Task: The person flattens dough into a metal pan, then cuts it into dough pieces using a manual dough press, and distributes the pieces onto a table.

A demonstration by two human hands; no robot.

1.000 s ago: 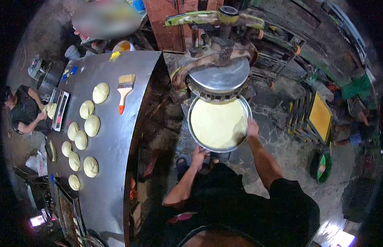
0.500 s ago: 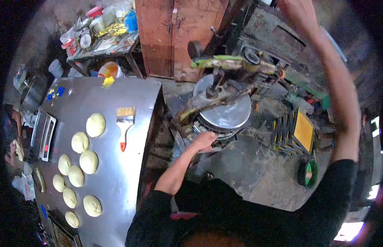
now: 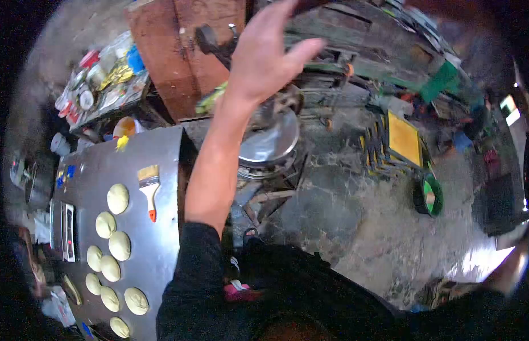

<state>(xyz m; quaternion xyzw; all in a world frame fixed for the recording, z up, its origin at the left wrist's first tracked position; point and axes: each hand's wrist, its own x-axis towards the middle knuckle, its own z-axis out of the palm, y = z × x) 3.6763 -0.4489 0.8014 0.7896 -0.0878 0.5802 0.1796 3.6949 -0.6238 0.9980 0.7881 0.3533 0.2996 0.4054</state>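
Note:
My left hand [image 3: 270, 57] is raised in front of the machine, fingers stretched upward and thumb spread apart, with nothing visible in its grasp. A dark bar-like shape shows by its blurred fingertips. Below it stands the machine with a round metal pan [image 3: 270, 139], partly hidden by my forearm. My right arm [image 3: 506, 270] reaches out to the far right edge, smeared by motion, and its hand is out of the picture. On the steel table [image 3: 162, 199] to the left lie several pale dough balls [image 3: 119, 245] and a wide brush [image 3: 150, 190] with a white and orange handle.
A digital scale [image 3: 68, 232] stands on the table's left side. Behind it, a cluttered side table [image 3: 114, 105] holds tubs and a dial scale. Stacked yellow-faced trays [image 3: 404, 138] and a green-lined round tub [image 3: 429, 196] rest on the concrete floor to the right.
My left hand has let go of the machine's round pan edge and risen above it. My right arm has swung from overhead down to the far right. The view has turned right.

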